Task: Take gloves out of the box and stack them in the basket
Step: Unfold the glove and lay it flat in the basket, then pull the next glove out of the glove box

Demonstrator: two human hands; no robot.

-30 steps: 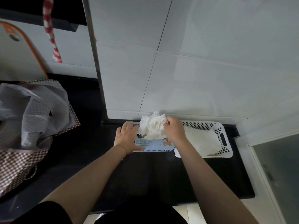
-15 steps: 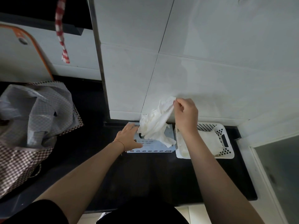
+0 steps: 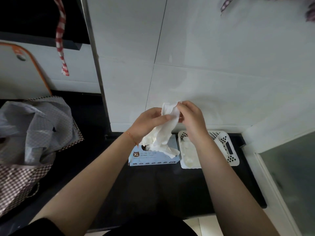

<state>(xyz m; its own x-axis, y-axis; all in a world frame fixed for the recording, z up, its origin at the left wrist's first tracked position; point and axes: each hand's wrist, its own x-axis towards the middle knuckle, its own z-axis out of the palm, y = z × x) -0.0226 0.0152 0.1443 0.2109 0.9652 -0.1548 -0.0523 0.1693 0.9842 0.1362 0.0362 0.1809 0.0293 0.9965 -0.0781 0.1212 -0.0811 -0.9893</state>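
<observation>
Up above the counter, a white glove [image 3: 163,132] hangs crumpled, its upper end pinched between the left hand [image 3: 150,122] and the right hand [image 3: 191,119], its lower end trailing down to the opening of the light-blue box [image 3: 154,156]. That box carries "XL" in a dark badge on its top and again at its front edge (the smaller print is too fine to read). Just beside it on the right stands the white perforated basket [image 3: 229,149], with pale gloves [image 3: 188,154] lying inside, both on the black countertop [image 3: 153,188].
</observation>
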